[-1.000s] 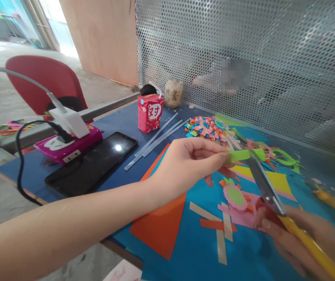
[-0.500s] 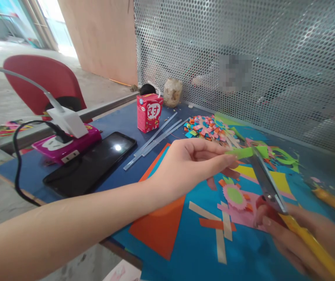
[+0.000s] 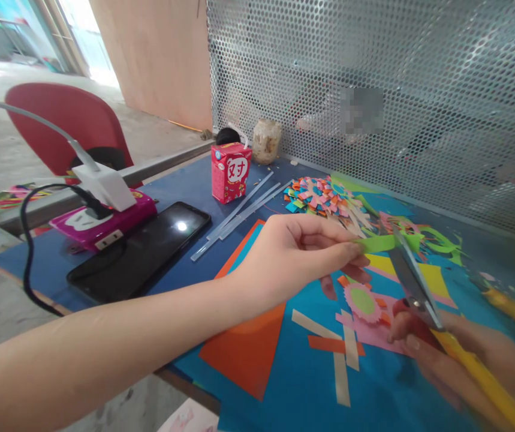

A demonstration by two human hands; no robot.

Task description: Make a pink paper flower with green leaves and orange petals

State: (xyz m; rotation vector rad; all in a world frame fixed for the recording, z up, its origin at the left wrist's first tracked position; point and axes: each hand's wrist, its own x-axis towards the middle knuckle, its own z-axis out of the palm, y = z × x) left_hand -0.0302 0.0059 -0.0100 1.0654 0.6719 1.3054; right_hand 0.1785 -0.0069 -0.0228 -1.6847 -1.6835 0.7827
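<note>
Between its thumb and fingers my left hand (image 3: 315,246) pinches one end of a light green paper strip (image 3: 381,243). My right hand (image 3: 459,354) grips a pair of scissors (image 3: 414,288) with red and yellow on the handles. The blades are parted slightly around the strip toward its right end. Below lies a pink and green paper flower (image 3: 364,302) with orange bits, on a pink sheet. Beige and orange paper strips (image 3: 340,378) cross one another on a large blue sheet (image 3: 293,384).
Left of my arm are a black phone (image 3: 149,252) and a purple power strip (image 3: 135,216). Clear sticks (image 3: 243,213) lie near a red drink box (image 3: 231,174). Coloured paper pieces (image 3: 315,195) are heaped before a perforated metal panel (image 3: 374,54).
The green strip and scissor blades have shifted slightly right and down in view. Both hands keep their hold.
</note>
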